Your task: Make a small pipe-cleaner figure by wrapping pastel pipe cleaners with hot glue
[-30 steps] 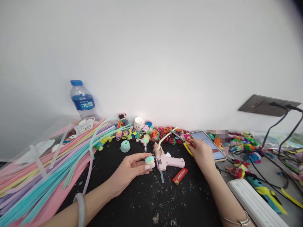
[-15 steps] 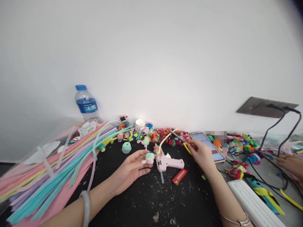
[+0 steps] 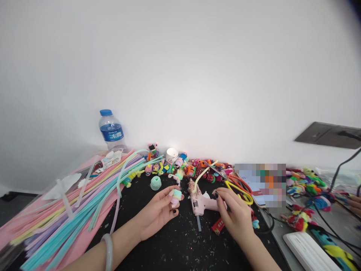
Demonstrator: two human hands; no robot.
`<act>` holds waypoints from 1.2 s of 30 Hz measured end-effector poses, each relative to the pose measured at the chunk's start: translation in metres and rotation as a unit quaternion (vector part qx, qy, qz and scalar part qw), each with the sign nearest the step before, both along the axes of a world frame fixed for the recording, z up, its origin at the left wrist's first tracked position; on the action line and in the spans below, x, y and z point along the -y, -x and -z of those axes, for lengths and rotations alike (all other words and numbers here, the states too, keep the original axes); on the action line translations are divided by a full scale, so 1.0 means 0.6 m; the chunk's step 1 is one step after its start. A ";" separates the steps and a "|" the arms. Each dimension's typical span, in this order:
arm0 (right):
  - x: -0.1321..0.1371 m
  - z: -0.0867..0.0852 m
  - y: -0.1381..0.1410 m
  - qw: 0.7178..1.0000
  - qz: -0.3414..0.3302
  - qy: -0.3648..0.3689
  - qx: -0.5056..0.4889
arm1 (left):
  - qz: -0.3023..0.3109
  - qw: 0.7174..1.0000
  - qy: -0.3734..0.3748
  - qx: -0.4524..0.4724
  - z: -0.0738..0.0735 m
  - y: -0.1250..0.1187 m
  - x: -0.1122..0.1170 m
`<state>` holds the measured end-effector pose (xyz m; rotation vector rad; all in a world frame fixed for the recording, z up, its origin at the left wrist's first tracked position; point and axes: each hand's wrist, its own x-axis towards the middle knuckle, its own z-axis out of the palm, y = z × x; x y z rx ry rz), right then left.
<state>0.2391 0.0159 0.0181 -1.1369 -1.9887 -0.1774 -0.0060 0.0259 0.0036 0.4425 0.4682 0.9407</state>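
My left hand (image 3: 159,210) pinches a small coiled pipe-cleaner piece (image 3: 176,196) in mint, yellow and pale pink between thumb and fingers. Just to its right lies a pink glue gun (image 3: 200,205), a glue stick projecting from its rear. My right hand (image 3: 235,210) is at the handle end of the gun, fingers bent and partly apart, holding nothing that I can see; contact with the handle is unclear. Scissors (image 3: 244,192) with yellow and orange handles lie beyond that hand. A red lighter-like object (image 3: 217,226) is partly hidden under it. Behind my left hand sits a mint coil (image 3: 155,183).
Pastel pipe cleaners (image 3: 81,203) spread over the left side. Several colourful figures and a white cup (image 3: 172,155) line the wall, with a water bottle (image 3: 112,131) at left. On the right are a phone (image 3: 249,180), a white case (image 3: 308,251), cables and another person's hand (image 3: 354,203).
My right hand has let go of the scissors and come down and left to the glue gun handle. My left hand still holds the coiled piece. The whole view has shifted slightly.
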 end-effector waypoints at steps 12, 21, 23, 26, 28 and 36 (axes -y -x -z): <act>0.030 0.018 0.082 0.994 -0.078 0.065 -0.051 | 0.020 1.000 -0.022 -0.009 -0.001 -0.006 0.007; 0.031 0.028 0.104 0.978 -0.126 0.129 -0.100 | 0.037 0.995 -0.071 -0.062 -0.001 -0.021 0.023; 0.028 0.028 0.102 0.975 -0.132 0.139 -0.108 | 0.034 0.991 -0.094 -0.087 -0.001 -0.021 0.024; 0.024 0.025 0.100 0.973 -0.132 0.155 -0.108 | 0.022 0.982 -0.125 -0.139 0.000 -0.020 0.023; 0.022 0.022 0.098 0.969 -0.147 0.174 -0.098 | 0.010 0.977 -0.130 -0.167 0.000 -0.019 0.021; 0.024 0.019 0.092 0.958 -0.120 0.220 -0.140 | 0.030 0.981 -0.097 -0.168 -0.003 -0.018 0.022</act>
